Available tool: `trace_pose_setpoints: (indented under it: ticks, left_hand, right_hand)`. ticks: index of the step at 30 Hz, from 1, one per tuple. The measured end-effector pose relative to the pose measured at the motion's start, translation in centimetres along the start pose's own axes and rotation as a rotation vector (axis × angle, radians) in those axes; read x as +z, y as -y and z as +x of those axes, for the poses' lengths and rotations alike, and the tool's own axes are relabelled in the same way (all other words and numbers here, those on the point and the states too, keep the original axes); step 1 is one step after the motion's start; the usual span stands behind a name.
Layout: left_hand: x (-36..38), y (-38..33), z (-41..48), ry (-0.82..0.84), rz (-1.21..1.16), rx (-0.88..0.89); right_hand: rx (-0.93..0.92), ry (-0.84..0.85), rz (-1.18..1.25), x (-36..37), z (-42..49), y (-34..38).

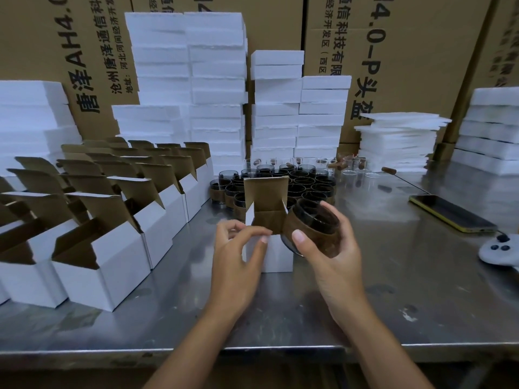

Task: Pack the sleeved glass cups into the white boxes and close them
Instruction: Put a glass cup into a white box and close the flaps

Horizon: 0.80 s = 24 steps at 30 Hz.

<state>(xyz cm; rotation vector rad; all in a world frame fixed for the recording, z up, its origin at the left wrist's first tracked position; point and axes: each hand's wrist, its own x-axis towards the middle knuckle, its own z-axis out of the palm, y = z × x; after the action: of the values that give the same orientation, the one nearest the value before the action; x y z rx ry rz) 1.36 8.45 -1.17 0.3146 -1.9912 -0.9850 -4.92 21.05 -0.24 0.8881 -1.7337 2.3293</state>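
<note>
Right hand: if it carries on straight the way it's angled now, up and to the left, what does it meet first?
Likely the open white box: the right hand holds a sleeved glass cup tilted against the box's right side flap. The left hand steadies the box. Depth is unclear.

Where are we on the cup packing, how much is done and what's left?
No closed box shows. In hand: the right hand holds a sleeved cup, tilted beside the open box that the left hand steadies by its front flap; the cup is not yet inside. Left: the cluster of cups behind that box, and the rows of open boxes at the left, contents not visible.
</note>
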Motion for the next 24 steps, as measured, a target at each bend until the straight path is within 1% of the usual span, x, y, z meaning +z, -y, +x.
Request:
trace_pose_setpoints:
  ticks: [2,5,9,13,17,24]
  left_hand:
    - [-0.1,-0.3,0.0,0.037,-0.008,0.006]
    - [0.0,-0.5,-0.1,0.089,-0.05,0.016]
    - [0.0,-0.3,-0.1,0.087,-0.047,0.056]
    - [0.3,0.1,-0.3,0.048,0.089,0.158]
    - [0.6,0.2,-0.5,0.059,0.222,0.235]
    - [0.5,-0.1,-0.6,0.032,0.264,0.3]
  right_hand:
    - [-0.012,0.03,-0.021,0.6,0.4,0.6]
    - [-0.053,0.054,0.012,1.5,1.2,1.0]
    - [-0.073,0.062,-0.016,2.3,2.1,1.1]
    - [-0.084,0.07,-0.074,2.4,2.5,0.9]
    - [-0.093,0.074,-0.152,2.2,2.7,0.5]
    - [-0.124,0.058,-0.346,1.6,3.0,0.5]
